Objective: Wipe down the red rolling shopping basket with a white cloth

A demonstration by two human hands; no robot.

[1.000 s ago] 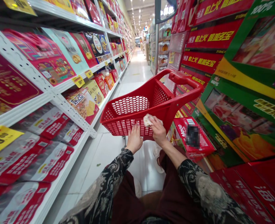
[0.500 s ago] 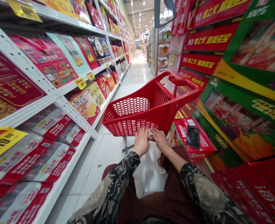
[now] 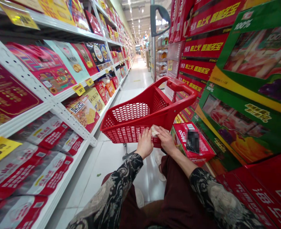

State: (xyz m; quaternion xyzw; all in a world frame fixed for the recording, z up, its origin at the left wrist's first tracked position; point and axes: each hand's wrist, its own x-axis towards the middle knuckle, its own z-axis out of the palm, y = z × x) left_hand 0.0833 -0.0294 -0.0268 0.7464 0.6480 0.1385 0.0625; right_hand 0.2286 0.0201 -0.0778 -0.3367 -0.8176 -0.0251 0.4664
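A small red shopping cart [image 3: 140, 114] with perforated plastic sides stands side-on before me, its handle toward the right. My left hand [image 3: 145, 143] lies against the lower part of the cart's near side, fingers stretched over the mesh. Beside it, my right hand [image 3: 166, 140] is closed on a crumpled whitish cloth [image 3: 155, 130], pressing it to the same side panel. The cloth is partly hidden under the fingers, and its exact kind is hard to make out.
Shelves [image 3: 69, 89] of boxed snacks and wrapped bottle packs line the left. On the right rise stacked red drink cartons [image 3: 199, 47] and green juice boxes [image 3: 240, 117]. A red box [image 3: 192, 143] with a pixelated dark item on top sits right of the cart. A metal pole [image 3: 154, 54] stands behind.
My right hand and the cloth have moved slightly up the cart's side. The left hand stays about in place. The view has shifted a little.
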